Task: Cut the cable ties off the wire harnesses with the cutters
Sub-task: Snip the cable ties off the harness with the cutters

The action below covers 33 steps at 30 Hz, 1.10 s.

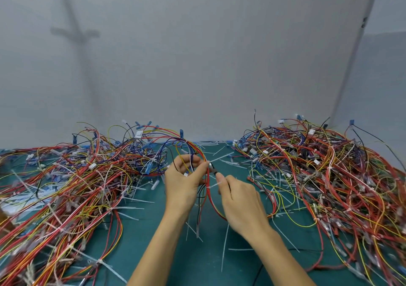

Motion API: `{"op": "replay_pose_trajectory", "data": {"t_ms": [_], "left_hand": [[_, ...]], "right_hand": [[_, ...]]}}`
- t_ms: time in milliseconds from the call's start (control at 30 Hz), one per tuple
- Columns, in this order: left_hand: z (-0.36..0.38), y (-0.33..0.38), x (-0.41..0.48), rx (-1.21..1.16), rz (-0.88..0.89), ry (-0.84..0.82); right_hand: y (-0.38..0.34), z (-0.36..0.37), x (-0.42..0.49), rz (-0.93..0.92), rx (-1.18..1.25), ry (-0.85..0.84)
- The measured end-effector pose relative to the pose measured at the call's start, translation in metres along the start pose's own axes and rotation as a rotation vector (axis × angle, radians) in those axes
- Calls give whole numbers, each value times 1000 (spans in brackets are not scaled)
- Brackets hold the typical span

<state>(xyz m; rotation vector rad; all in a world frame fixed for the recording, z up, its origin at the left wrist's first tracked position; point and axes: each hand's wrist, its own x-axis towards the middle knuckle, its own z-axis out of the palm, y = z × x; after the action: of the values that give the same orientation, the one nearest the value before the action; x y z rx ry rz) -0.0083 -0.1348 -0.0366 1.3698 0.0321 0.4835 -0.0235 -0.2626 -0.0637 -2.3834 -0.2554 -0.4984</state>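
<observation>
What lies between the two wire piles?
In the head view: the left hand and right hand working one harness with cutters, over loose cut ties on the green mat.

Left hand [184, 184]: thumb and fingers pinch looped red, yellow and blue wire harness [206, 194], held above dark green mat [197, 259]. Right hand [239, 202]: curled round small dark-handled metal cutters [213, 168]; cutter head touching or just beside harness, next to left fingertips; jaw position unclear. Thin white plastic cable tie [214, 184] wraps harness below cutters. Left pile of tangled multicoloured harnesses [72, 186]; right pile [329, 175]. Loose white tie offcuts [225, 246] scattered on mat between piles. Grey wall panel [197, 54] behind.
</observation>
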Motion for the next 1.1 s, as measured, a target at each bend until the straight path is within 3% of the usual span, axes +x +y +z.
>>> {"op": "replay_pose_trajectory", "data": {"t_ms": [267, 600, 933, 1100], "left_hand": [[-2, 2, 0, -21, 4, -39], [-3, 2, 0, -13, 9, -56], [-1, 1, -1, -18, 5, -49], [-5, 4, 3, -119, -49, -39]], "right_hand": [[0, -2, 4, 76, 126, -45], [0, -5, 9, 201, 480, -211], [0, -6, 8, 192, 461, -190], [-3, -2, 10, 245, 636, -44]]}}
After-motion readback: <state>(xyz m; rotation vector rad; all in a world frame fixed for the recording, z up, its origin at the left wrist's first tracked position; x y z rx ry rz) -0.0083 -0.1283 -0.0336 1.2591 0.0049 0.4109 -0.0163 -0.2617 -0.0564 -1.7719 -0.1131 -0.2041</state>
